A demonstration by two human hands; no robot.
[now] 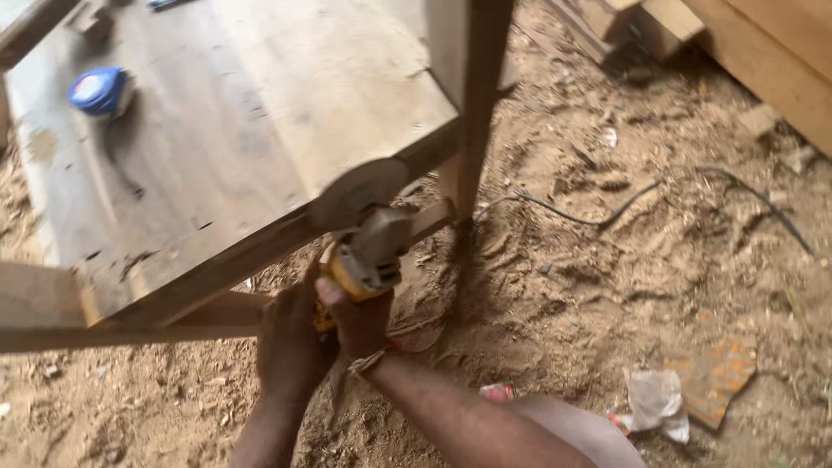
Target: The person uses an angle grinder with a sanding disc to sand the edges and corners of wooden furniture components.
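Gripping yellow angle grinder (364, 256) with left hand (290, 342) and right hand (360, 321) clenched round its body | disc at wooden frame (260, 247) edge | risk: kickback, cable (563, 212) snagging near frame leg

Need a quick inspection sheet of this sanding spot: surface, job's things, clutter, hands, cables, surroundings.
Surface: sawdust-covered dirt ground.
Job's things: yellow angle grinder, its disc against the edge of the wooden table.
Clutter: blue-and-white container on the table; crumpled plastic and orange scrap on the ground.
Hands: left hand and right hand both grip the grinder.
Cables: black cord lying across the ground.
Surroundings: stacked timber at upper right.
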